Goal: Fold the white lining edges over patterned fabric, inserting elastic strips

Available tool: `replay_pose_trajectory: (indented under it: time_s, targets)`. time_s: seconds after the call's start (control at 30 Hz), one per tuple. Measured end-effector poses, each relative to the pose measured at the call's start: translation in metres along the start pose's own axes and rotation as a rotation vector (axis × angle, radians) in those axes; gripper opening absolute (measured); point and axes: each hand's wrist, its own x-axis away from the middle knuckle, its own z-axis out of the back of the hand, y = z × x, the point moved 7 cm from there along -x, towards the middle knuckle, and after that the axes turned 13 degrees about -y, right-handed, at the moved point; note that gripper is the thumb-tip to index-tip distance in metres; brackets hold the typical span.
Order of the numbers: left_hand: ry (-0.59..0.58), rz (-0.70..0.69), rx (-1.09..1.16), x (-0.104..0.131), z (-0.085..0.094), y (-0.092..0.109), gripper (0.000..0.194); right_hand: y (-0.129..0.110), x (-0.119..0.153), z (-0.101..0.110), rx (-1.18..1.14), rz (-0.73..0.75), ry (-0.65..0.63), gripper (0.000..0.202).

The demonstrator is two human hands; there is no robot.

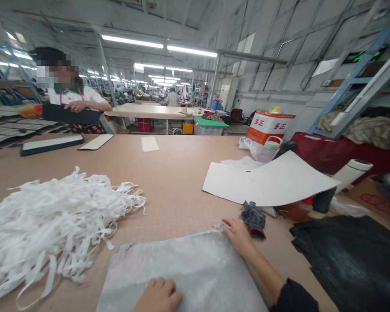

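A greyish, slightly see-through sheet or bag (188, 264) with faint pink marks lies flat on the brown table (169, 173). My right hand (238, 236) is at its far right corner, fingers closed on the sheet's edge. Near the bottom of the view my left hand (160, 294) rests on the same sheet, fingers curled, and what is under its fingertips is hidden. Just right of my right hand lies a dark grey knitted glove (253, 219) with a red cuff.
White strips (58, 221) are heaped at left. A white board (266, 180), a bottle (352, 173), black sheets (354, 255) and an orange-white can (269, 126) are at right. Across the table at far left, a person (87, 99) holds a dark panel (69, 115).
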Motion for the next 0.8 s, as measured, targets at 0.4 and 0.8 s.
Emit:
replay_pose_trajectory:
  time_s: [0.4,0.8]
  targets:
    - [0.435,-0.099,0.131,-0.098,0.071,0.034,0.021,-0.018,0.028,0.007,-0.427,0.015,-0.077,0.027]
    - [0.568,-0.245,-0.01,-0.097,0.061,0.048,0.025,0.01,-0.006,-0.009,-0.075,-0.065,-0.107,0.014]
